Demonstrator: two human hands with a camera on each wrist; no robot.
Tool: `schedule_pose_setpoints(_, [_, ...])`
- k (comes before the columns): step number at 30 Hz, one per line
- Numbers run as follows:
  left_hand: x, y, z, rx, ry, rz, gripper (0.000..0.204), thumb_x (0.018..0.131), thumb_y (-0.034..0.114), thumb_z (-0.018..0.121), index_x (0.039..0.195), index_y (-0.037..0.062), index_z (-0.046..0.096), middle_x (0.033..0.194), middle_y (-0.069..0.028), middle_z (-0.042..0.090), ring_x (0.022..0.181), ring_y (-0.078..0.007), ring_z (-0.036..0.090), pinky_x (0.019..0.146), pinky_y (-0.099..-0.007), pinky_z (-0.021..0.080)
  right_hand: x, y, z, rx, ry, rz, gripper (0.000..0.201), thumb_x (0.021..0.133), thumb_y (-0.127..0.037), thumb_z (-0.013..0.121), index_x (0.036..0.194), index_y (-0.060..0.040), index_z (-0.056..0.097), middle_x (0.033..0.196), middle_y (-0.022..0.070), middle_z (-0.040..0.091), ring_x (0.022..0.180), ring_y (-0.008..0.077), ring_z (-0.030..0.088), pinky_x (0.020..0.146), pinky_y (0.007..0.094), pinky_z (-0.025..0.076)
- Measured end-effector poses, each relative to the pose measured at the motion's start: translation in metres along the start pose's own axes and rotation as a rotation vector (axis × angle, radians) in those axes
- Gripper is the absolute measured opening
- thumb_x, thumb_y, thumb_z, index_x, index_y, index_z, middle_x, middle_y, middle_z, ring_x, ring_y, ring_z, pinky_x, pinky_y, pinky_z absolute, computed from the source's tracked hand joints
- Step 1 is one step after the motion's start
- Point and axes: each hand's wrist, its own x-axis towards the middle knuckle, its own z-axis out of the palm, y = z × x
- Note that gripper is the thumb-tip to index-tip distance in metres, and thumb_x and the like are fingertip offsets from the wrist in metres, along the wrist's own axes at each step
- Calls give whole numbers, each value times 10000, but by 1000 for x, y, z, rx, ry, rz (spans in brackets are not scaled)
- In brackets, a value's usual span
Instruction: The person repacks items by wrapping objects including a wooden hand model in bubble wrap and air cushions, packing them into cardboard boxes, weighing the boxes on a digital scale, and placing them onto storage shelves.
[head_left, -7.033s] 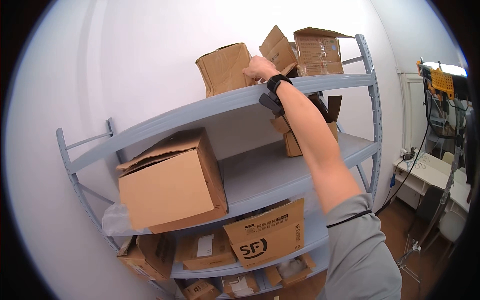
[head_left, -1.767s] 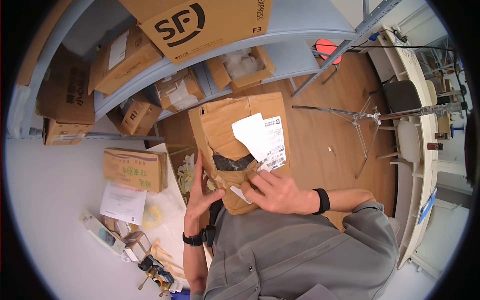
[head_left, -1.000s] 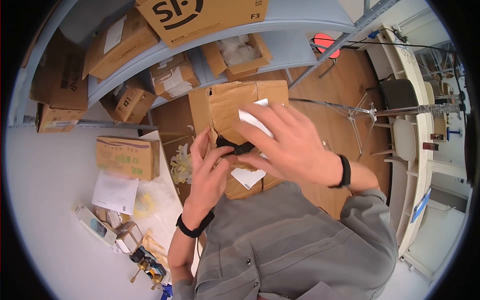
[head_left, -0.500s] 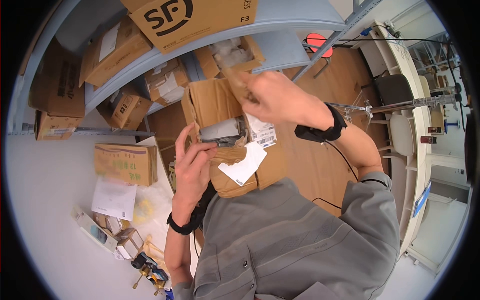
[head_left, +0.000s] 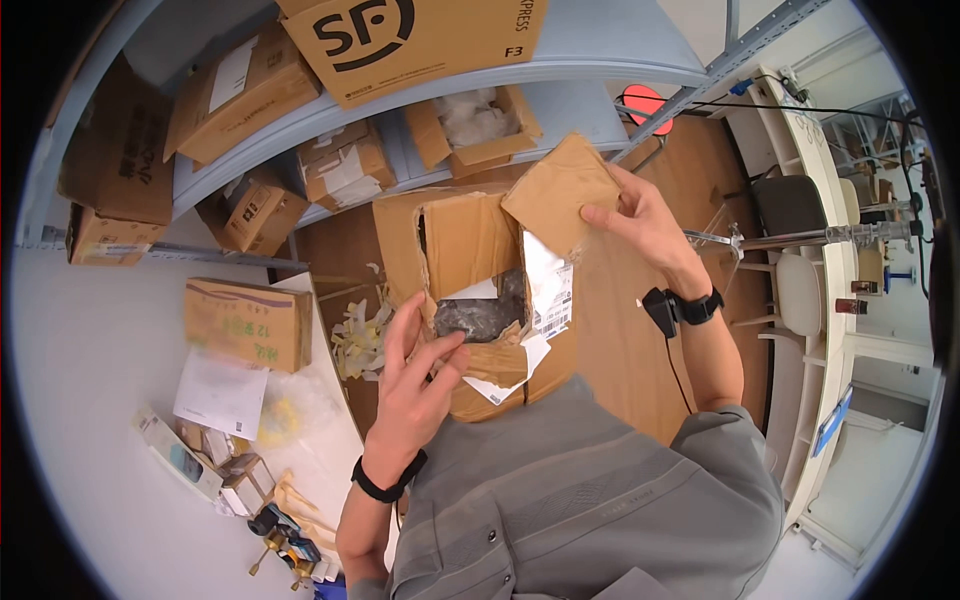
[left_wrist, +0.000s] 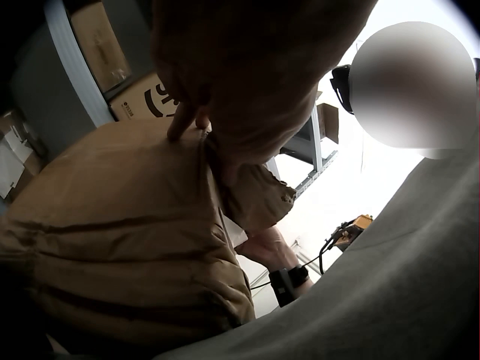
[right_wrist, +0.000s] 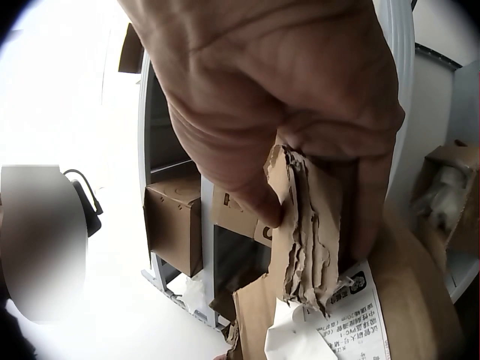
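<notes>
A brown cardboard box [head_left: 405, 235] with a torn opening lies in front of the person's torso. Inside the opening, a dark, plastic-wrapped item [head_left: 478, 318] shows, partly covered by cardboard. The left hand [head_left: 408, 395] grips the box at the left edge of the opening. With thumb and fingers, the right hand [head_left: 645, 220] pinches a torn cardboard flap [head_left: 558, 195], raised at the box's right side. Layered ragged edges of that flap [right_wrist: 304, 225] face the right wrist camera. A printed shipping label [head_left: 552, 300], with torn white paper, is beside the opening.
Blue-grey shelving [head_left: 620, 60] ahead bears several cartons, including an SF Express box [head_left: 420, 45]. On the left, a white table [head_left: 335, 410] holds a taped carton [head_left: 245, 325], paper and small boxes. A metal stand [head_left: 790, 235] and chairs are at the right.
Earlier, the right hand was at a shelf, then worked at the box's torn opening. The flap has since been lifted and swung right, baring the dark item; the left hand stays at the opening's edge.
</notes>
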Motion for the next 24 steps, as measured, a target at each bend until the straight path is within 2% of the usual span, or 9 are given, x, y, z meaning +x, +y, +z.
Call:
schedule_pose_setpoints(3, [-5,0,-1,-18,23,-5,116,823,-73,758,878,-27,666,1077,-107,707,1331,-481,493,1086,-592,514,-19,-9,13,22,122,-97,537,857,-111,791,1332,33,587,1267,108,666,1165,205,640,984,360,510])
schedule_pose_setpoints(5, [-5,-3,-1,-21,7,10,119,825,-81,754,877,-31,659,1076,-111,707,1330,-481,493,1091,-595,509,-29,-33,28,-938,451,-674,692,792,-142,833,1405,-15,538,1373,151,602,1245,328,594,1032,428,497])
schedule_pose_setpoints(7, [-4,-4,1,-28,-8,28,122,826,-89,750,876,-36,653,1076,-115,707,1329,-482,493,1096,-597,503,-36,-49,40,-1083,221,-944,837,740,-204,853,1472,-55,477,1401,190,567,1293,401,543,1066,520,463])
schedule_pose_setpoints(11, [12,-5,12,-52,-49,57,131,807,-116,738,857,-31,651,1062,-122,710,1335,-463,498,1112,-577,494,-13,-58,102,-1616,35,-751,1000,709,-347,868,1550,-79,399,1438,251,499,1347,400,501,1091,602,400])
schedule_pose_setpoints(13, [20,-8,15,-44,-50,97,134,797,-124,732,849,-29,653,1047,-119,716,1334,-449,508,1108,-561,501,22,-7,106,-1715,140,-738,1047,696,-339,867,1562,-46,357,1411,283,502,1327,404,511,1083,601,407])
schedule_pose_setpoints(15, [26,-15,12,-5,-67,61,146,779,-151,698,845,-27,659,1021,-110,730,1325,-425,538,1099,-525,495,28,-8,107,-1811,225,-761,1094,683,-330,866,1574,-14,315,1383,315,505,1308,408,521,1076,599,413])
schedule_pose_setpoints(17, [31,-27,6,-26,-37,45,143,780,-152,680,858,-32,672,1015,-118,726,1322,-417,546,1079,-514,502,29,-20,102,-1598,-73,-528,1084,658,-241,848,1550,59,310,1353,373,494,1261,448,542,1052,586,437])
schedule_pose_setpoints(19, [31,-31,2,-54,-25,20,148,781,-154,663,871,-38,684,1010,-126,721,1318,-409,554,1059,-503,508,43,-22,83,-1400,-56,-663,1022,669,-207,811,1518,100,334,1341,358,506,1191,450,584,973,503,506])
schedule_pose_setpoints(24, [35,-34,-1,-133,21,-6,142,803,-159,651,848,-25,668,1013,-125,746,1330,-419,562,1078,-510,479,53,-50,61,-1095,-320,-464,883,709,-141,704,1481,107,353,1043,280,668,962,408,678,793,423,549])
